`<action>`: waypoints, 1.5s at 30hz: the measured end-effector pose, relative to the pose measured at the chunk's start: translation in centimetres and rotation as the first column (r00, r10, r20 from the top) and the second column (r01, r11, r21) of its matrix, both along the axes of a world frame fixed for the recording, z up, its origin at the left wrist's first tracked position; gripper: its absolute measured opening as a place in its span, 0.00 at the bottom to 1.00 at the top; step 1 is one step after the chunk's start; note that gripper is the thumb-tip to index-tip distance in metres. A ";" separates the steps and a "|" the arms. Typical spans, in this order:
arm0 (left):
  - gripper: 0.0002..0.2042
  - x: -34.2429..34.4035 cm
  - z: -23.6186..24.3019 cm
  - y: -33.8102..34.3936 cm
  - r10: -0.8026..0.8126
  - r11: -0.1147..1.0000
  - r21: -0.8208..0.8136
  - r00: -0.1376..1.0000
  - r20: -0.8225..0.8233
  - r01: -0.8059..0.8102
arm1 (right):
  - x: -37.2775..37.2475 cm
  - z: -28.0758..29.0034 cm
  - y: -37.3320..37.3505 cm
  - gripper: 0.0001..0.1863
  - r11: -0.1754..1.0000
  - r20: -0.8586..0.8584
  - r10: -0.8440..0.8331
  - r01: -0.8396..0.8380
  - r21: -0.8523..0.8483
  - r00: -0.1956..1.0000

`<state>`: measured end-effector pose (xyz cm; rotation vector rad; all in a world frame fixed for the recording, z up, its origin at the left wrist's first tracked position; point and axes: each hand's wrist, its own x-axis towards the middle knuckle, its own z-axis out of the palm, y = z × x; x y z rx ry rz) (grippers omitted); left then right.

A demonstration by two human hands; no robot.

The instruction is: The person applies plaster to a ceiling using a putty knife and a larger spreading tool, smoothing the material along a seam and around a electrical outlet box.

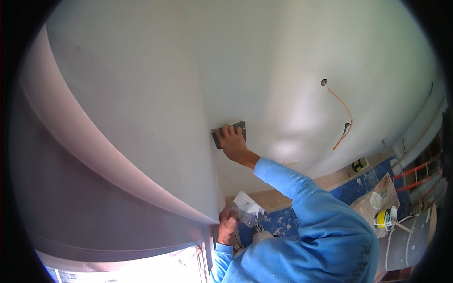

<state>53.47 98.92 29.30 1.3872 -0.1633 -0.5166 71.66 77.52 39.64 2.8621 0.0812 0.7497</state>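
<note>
While a stick [404, 228] pokes from a yellow tub [381, 220], the right grip [232, 143] holds a dark, flat scraper [217, 139] against the wall [278, 94]; the left grip [227, 227] holds a white-smeared plate [247, 206].

The person near me wears a light blue, long-sleeved top [330, 231], the loose cloth gathering in soft folds; both the right sleeve [283, 179] and left sleeve [222, 258] stop short of bare hands, and dark marks [365, 264], too blurred to read, run along its right side
</note>
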 end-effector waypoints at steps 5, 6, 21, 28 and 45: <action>0.17 -0.3 0.0 -2.8 0.109 0.952 -0.256 0.966 -0.234 -0.169 | -5.4 0.2 -3.1 0.26 0.951 -0.222 0.247 -0.193 0.240 0.943; 0.18 0.0 0.0 -3.2 0.060 0.894 -0.402 0.942 -0.331 -0.198 | -7.2 1.0 -3.8 0.26 0.908 -0.213 0.361 -0.291 0.301 0.908; 0.19 3.4 5.6 -7.1 -0.017 0.694 -0.709 0.982 -0.187 -0.123 | -19.8 2.1 -7.4 0.42 0.735 -0.242 0.511 -0.273 0.621 0.825; 0.14 4.2 10.5 -7.1 0.244 0.924 -0.335 0.959 0.146 -0.184 | -20.5 -3.0 -12.4 0.35 0.671 -0.166 0.301 -0.084 0.736 0.939; 0.11 3.2 12.4 -10.6 0.299 0.879 0.089 0.686 0.663 -0.469 | -21.6 -4.6 -10.9 0.19 0.692 -0.031 0.514 -0.393 0.606 0.857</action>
